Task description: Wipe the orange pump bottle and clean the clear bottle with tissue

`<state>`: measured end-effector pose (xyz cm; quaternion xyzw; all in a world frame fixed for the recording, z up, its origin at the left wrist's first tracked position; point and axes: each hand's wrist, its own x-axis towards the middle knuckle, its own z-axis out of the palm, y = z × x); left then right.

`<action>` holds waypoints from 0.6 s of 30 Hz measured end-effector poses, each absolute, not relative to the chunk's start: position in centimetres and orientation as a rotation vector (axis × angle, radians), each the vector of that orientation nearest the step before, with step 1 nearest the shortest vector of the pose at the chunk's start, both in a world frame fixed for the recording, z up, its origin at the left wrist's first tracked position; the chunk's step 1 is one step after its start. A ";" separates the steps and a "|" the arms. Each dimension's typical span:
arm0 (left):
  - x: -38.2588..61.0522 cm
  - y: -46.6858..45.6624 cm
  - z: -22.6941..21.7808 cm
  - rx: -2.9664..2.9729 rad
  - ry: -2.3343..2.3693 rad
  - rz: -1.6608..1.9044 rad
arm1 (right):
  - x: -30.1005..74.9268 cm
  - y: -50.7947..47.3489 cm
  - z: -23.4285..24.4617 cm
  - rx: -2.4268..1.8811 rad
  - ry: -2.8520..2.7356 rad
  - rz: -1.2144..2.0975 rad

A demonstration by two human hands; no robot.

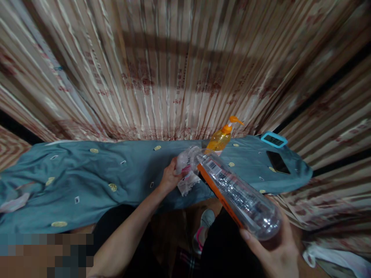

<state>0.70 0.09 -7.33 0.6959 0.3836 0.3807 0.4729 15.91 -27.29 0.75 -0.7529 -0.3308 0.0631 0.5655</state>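
My right hand (272, 247) grips the base of a large clear plastic bottle (237, 193) with an orange label and a barcode. The bottle is tilted, its neck end pointing up and left, and no liquid shows inside. My left hand (170, 175) is closed on a crinkled clear plastic bag (188, 164) with pink print. That bag meets the bottle's neck and hides its mouth. Just behind them, a pump bottle (218, 141) of amber liquid with an orange pump top stands on the cloth-covered table (139, 173).
On the table's right lie a black phone (278, 162) and a blue-framed digital clock (274, 139). A pale crumpled item (14, 202) rests at the far left. Pleated curtains (162, 77) rise behind the table. A white bag (333, 256) is low at the right.
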 end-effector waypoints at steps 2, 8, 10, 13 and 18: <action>0.7 0.0 -7.3 1.697 0.918 0.938 | 15.3 -27.1 1.3 -1.776 -0.704 0.168; 0.7 0.0 -7.2 1.669 0.924 0.910 | 13.1 -26.2 3.6 -1.801 -0.622 0.225; 0.8 0.1 -7.2 1.674 0.937 0.907 | 13.0 -26.1 3.7 -1.800 -0.631 0.205; 0.8 0.1 -7.3 1.686 0.928 0.914 | 13.6 -26.3 3.3 -1.804 -0.635 0.193; 0.8 0.3 -7.6 1.678 0.861 0.930 | 15.1 -26.8 1.8 -1.836 -0.723 0.176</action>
